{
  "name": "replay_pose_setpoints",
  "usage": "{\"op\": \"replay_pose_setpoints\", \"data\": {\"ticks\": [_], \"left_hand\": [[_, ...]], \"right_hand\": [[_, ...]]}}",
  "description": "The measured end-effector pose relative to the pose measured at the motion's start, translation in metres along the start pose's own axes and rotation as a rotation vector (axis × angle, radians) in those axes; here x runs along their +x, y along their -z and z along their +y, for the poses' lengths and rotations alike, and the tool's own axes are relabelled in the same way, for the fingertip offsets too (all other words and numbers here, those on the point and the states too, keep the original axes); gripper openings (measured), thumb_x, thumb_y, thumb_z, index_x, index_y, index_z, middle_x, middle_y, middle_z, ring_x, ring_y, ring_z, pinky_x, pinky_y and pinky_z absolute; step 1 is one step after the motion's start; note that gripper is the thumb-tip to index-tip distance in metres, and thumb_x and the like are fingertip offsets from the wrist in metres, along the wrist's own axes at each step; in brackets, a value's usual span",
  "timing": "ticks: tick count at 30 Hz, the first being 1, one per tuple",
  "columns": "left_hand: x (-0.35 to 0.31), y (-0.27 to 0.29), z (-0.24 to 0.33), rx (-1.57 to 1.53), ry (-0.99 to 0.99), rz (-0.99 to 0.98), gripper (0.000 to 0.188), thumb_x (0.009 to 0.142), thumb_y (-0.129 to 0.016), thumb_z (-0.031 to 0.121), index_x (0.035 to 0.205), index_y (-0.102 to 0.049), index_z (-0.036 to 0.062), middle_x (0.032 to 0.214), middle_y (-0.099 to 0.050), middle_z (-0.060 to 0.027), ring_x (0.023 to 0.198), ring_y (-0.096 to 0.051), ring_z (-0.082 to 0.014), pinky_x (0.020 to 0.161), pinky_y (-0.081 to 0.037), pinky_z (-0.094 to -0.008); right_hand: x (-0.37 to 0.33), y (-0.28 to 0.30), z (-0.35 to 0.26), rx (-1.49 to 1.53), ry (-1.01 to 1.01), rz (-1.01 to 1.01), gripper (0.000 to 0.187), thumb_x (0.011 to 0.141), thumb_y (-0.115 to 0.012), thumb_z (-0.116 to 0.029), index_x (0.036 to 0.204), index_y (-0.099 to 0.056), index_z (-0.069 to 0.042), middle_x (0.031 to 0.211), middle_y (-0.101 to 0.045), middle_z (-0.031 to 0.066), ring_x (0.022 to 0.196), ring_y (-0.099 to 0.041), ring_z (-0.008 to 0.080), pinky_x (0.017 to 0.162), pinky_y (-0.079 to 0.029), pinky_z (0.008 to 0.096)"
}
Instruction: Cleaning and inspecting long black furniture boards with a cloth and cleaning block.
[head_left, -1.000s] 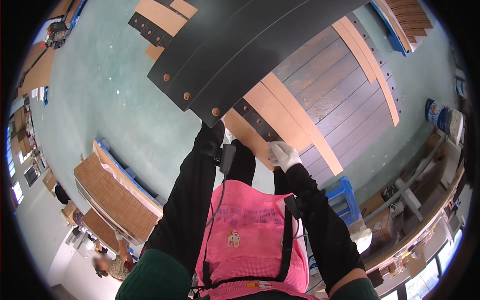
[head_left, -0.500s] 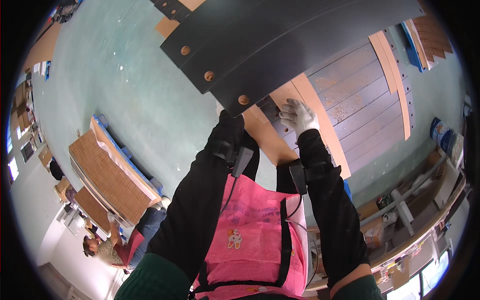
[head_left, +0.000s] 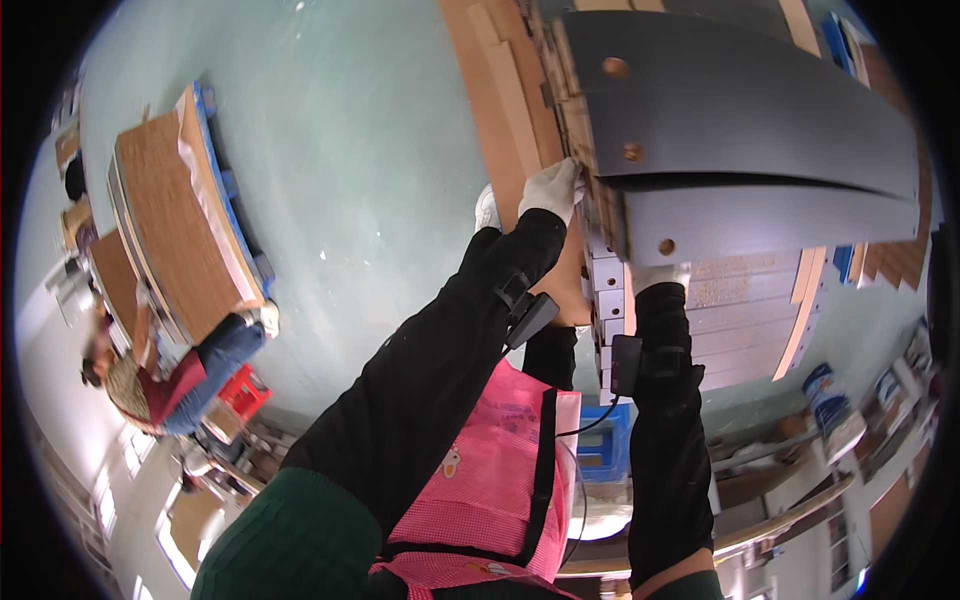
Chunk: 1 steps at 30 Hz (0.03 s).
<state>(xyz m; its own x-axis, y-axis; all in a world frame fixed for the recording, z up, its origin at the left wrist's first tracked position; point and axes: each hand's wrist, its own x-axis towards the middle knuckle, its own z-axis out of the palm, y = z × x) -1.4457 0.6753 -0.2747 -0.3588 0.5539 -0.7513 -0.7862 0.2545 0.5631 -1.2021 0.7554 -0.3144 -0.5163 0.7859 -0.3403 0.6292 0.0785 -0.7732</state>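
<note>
Two dark grey boards lie side by side on a stack, with a narrow dark gap between them. The far grey board (head_left: 740, 110) and the near grey board (head_left: 760, 222) both show round brown-lined holes near their left ends. My left hand (head_left: 552, 190), in a white glove, is at the left ends of the boards, its fingers closed at the edge. My right hand (head_left: 662, 276), also gloved, is at the front edge of the near board. Its fingers are hidden beneath that edge.
Cardboard strips (head_left: 515, 110) lie left of the stack. Grey planks (head_left: 745, 320) strewn with sawdust lie beyond my right hand. A blue crate (head_left: 600, 440) is close to my legs. At left, another person (head_left: 165, 385) works beside brown boards (head_left: 180, 220) on a pallet.
The grey boards have swung right and now lie more level across the view. My left hand has come into sight at their ends. My right hand has moved from the cardboard to the near board's edge.
</note>
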Motion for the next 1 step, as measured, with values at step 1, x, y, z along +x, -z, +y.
{"op": "replay_pose_setpoints", "data": {"ticks": [1], "left_hand": [[-0.005, 0.0539, 0.0137, -0.039, -0.027, 0.205, 0.035, 0.101, -0.058, 0.026, 0.118, -0.065, -0.0028, 0.098, -0.066, -0.006, 0.082, -0.062, -0.0154, 0.077, -0.051, -0.028]], "right_hand": [[-0.1031, -0.0044, -0.0084, 0.108, 0.003, -0.083, 0.06, 0.095, -0.057, -0.046, 0.135, -0.049, -0.001, 0.134, -0.056, 0.0128, 0.126, -0.052, 0.032, 0.108, -0.039, 0.059]]}}
